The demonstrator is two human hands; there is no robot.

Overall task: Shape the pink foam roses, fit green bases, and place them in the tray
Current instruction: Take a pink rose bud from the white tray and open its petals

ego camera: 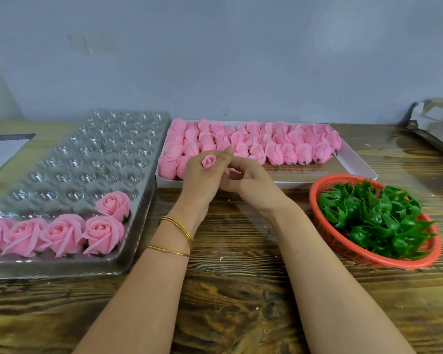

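A worker shapes a pink foam rosebud point(209, 161) over a wooden table point(241, 290). The left hand point(202, 180) is curled around the rosebud, which pokes up between thumb and forefinger. The right hand point(251, 182) meets it from the right with fingers bent at the petals; whether it pinches one cannot be told. The shaping step appears to be in hand, since no green base shows on this bloom. The next move likely calls for a reach to the near right, where green bases point(368, 215) fill a red basket point(368, 259). The fitted flower then belongs in the clear blister tray point(87, 154) at left. There, five finished roses point(102, 233) occupy the near corner and most pockets stand open. Just beyond the hands, a white box point(356, 164) holds rows of unshaped buds point(274, 149). A printed sheet point(3, 152) lies at far left, its writing too small to read, and no brand or label is legible anywhere.
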